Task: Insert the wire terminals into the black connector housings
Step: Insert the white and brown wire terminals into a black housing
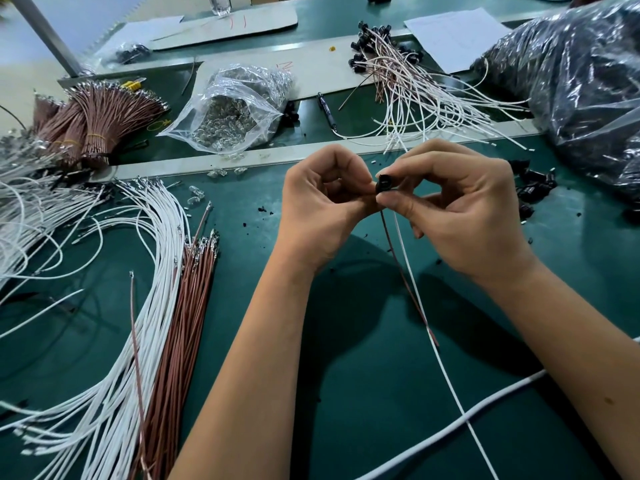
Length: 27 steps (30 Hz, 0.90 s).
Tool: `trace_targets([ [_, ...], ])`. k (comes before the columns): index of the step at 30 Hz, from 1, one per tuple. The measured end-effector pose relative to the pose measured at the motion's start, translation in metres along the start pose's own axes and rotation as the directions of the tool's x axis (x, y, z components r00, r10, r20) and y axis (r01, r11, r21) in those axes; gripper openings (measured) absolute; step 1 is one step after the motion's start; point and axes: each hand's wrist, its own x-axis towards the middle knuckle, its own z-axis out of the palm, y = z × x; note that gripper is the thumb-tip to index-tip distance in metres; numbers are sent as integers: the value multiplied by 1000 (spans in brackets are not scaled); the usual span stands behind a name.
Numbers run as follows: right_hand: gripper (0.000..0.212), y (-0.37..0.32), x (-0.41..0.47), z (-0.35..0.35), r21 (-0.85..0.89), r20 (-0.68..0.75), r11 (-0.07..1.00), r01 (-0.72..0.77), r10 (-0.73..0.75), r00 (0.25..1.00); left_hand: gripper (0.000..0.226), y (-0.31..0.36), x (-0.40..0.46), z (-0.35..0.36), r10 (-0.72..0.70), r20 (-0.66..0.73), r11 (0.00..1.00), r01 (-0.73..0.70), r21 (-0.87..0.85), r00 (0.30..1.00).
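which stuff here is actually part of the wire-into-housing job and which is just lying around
In the job:
black connector housing, pinched by both hands
brown wire and white wire hanging from it
loose white wires
loose brown wires

Lying about:
pen
paper sheet
bag of clear parts

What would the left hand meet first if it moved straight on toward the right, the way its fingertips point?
The black housing, which the left hand already touches at its fingertips. Just behind it are the fingers of the right hand, also pinching the housing.
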Motion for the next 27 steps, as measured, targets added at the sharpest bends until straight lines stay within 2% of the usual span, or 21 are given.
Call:
trace_targets([
  [17,20,-3,-1,1,-50,-15,997,60,-61,998,32,-7,3,-4,9,2,999,-9,50,1000],
  [27,19,-6,-2,2,-102,-50,992,73,-78,996,13,-7,3,-2,28,13,991,-30,129,1000],
])
